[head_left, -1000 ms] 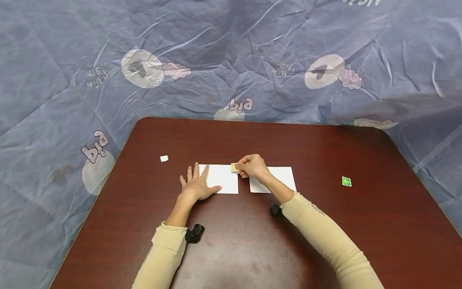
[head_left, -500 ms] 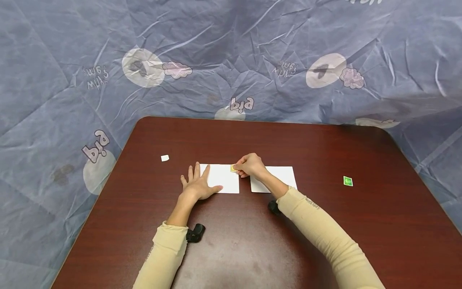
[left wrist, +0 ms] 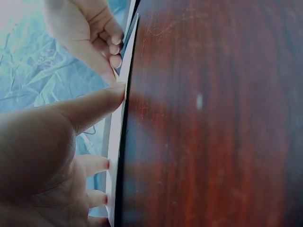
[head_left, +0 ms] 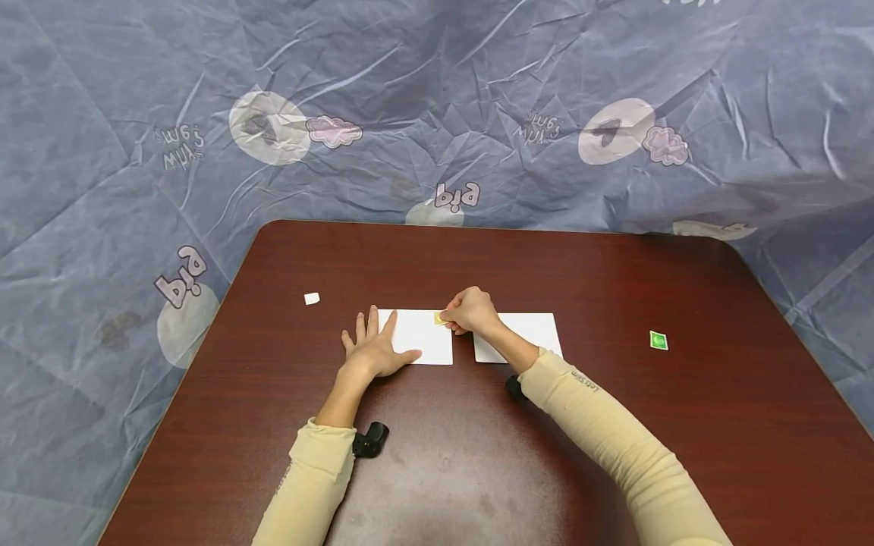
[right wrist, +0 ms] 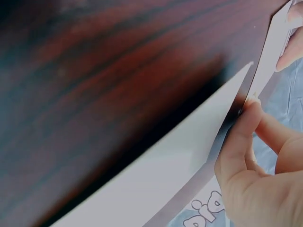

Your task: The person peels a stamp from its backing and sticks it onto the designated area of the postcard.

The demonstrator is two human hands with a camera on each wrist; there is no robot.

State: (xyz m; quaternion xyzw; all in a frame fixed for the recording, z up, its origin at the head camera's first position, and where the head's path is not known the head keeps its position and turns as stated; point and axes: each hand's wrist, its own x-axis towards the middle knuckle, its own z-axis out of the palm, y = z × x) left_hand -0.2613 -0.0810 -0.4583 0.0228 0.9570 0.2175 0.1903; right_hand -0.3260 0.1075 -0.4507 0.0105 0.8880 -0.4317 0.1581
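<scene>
In the head view my left hand [head_left: 372, 355] lies spread over the left part of a white card [head_left: 425, 341], its thumb reaching along the near edge. My right hand [head_left: 476, 309] pinches a small yellow paper square [head_left: 438, 318] at that card's far right corner. Its fingertips cover the square's right side. The left wrist view shows the left thumb [left wrist: 97, 106] resting at the card's edge, with the right fingers close beyond it. A second white card [head_left: 536, 337] lies to the right, partly hidden under the right wrist.
A small green square with a pale border [head_left: 658, 340] lies far right on the brown table [head_left: 437, 470]. At the left is a small white piece [head_left: 312, 299]. Behind the table's far edge hangs a printed grey-blue cloth [head_left: 410, 91].
My right hand has shifted slightly left and away from me, bringing the yellow square lower onto the card's corner. The left hand stays in place.
</scene>
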